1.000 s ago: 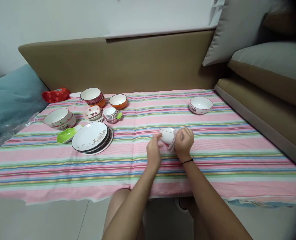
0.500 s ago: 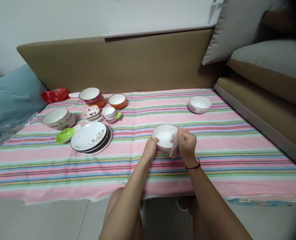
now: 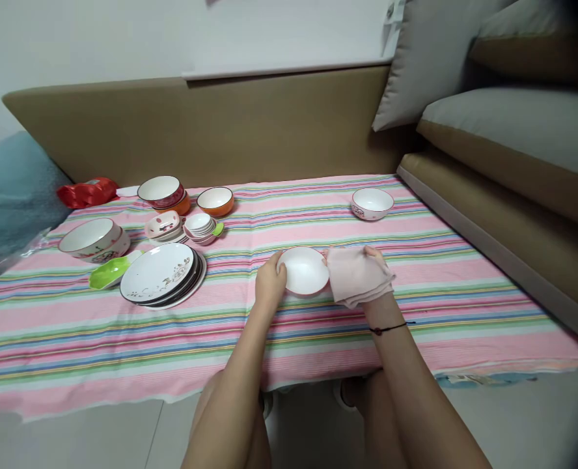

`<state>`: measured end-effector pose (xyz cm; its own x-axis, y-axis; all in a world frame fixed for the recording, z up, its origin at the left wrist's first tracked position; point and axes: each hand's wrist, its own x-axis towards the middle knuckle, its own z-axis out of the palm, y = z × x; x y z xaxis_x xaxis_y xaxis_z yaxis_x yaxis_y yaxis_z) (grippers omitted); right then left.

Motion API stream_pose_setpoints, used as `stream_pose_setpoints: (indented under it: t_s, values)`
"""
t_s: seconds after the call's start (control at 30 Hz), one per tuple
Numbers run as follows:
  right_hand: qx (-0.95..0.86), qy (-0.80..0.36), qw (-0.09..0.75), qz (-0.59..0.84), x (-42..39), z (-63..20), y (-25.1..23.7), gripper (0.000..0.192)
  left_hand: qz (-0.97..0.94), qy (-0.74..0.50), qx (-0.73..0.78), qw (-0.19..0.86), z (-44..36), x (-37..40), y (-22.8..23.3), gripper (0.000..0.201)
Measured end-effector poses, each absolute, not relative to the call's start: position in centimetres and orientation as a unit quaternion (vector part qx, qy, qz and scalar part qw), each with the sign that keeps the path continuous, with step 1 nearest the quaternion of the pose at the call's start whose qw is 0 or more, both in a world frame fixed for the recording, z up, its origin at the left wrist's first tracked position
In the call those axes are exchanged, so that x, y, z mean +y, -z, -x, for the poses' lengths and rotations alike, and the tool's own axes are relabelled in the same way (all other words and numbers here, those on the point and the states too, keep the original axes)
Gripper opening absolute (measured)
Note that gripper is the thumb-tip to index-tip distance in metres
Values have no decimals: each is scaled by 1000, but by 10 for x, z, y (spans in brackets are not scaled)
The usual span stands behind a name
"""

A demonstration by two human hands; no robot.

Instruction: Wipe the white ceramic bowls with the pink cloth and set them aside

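Note:
A white bowl (image 3: 304, 270) with a thin red rim is held above the striped cloth, its inside facing me. My left hand (image 3: 270, 280) grips its left edge, thumb on the rim and fingers behind. At the bowl's right edge, my right hand (image 3: 374, 255) holds a pale pink cleaning cloth (image 3: 356, 277), which hangs over the palm and hides most of the fingers. Some right fingertips appear beside the rim. Farther back to the right, a similar white bowl (image 3: 372, 204) stands upright.
Left on the striped cloth (image 3: 250, 326) are stacked plates (image 3: 157, 272), a green leaf-shaped dish (image 3: 108, 273), a large white bowl (image 3: 91, 238), small dishes (image 3: 165, 225), an orange bowl (image 3: 215, 202) and a dark-red bowl (image 3: 161, 190). Cushions (image 3: 508, 143) border the right.
My right hand has turned from a fist at the bowl's rim to lie beside it, the cloth spread over it. The bowl is tipped more towards me. The whole view has shifted.

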<state>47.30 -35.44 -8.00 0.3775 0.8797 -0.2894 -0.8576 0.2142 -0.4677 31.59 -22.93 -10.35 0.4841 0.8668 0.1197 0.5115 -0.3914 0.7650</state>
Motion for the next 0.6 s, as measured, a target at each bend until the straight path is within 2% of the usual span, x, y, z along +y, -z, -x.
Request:
stream_pose_setpoints:
  t_s: [0.1,0.2,0.3,0.4,0.47,0.6]
  values:
    - [-40,-548,773,317,-353,-470,81,29,-785,-309,424,330,-316,-230,98,52]
    - [-83,-506,794,326,-348,-465,82,33,-782,-389,330,358,-323,-250,89,46]
    - [-151,-484,795,334,-346,-456,75,39,-716,-333,290,541,-331,-276,84,49]
    - [-206,-428,782,404,-348,-446,64,38,-628,-325,283,648,-335,-288,85,58]
    - [-217,-422,756,451,-351,-440,60,37,-591,-353,288,666,-334,-285,84,58]
    - [-208,-516,688,466,-353,-435,66,38,-624,-382,301,612,-323,-269,79,52]
